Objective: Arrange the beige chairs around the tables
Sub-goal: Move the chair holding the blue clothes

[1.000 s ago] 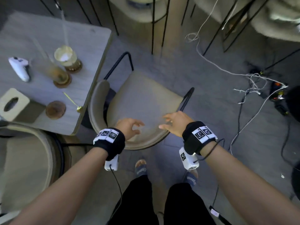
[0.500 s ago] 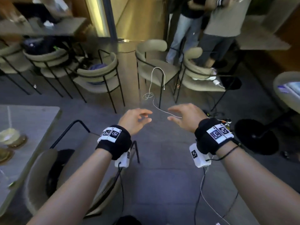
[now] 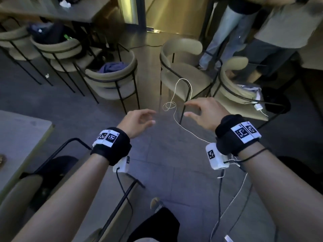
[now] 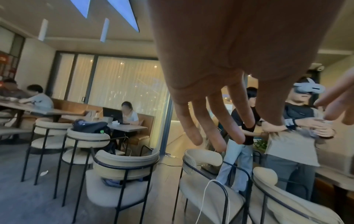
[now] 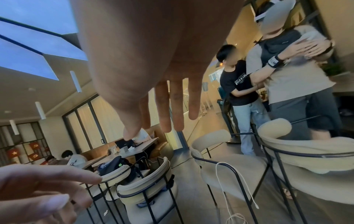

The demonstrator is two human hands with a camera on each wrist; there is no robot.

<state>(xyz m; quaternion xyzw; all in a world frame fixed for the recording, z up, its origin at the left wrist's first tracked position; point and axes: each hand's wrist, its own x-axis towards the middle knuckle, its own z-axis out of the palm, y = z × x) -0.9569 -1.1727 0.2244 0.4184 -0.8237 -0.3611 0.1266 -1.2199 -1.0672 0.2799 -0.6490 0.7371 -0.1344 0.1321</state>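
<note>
A beige chair with a black metal frame stands ahead on the floor, and a white cable hangs over its arm rail. A second beige chair stands right of it, a third with a blue cloth on its seat to the left. Another beige chair sits at lower left beside the grey table. My left hand and right hand hover in the air short of the cabled chair, fingers loosely spread, holding nothing. The wrist views show the left hand and right hand empty above the chairs.
Two people stand right behind the far chairs. More beige chairs and a dark backpack line the back left by another table. Cables trail over the floor at lower right. Bare floor lies between me and the chairs.
The view has swung up from the chair by the table to the chairs across the floor. Both hands have lifted off that chair's seat and moved forward, still empty.
</note>
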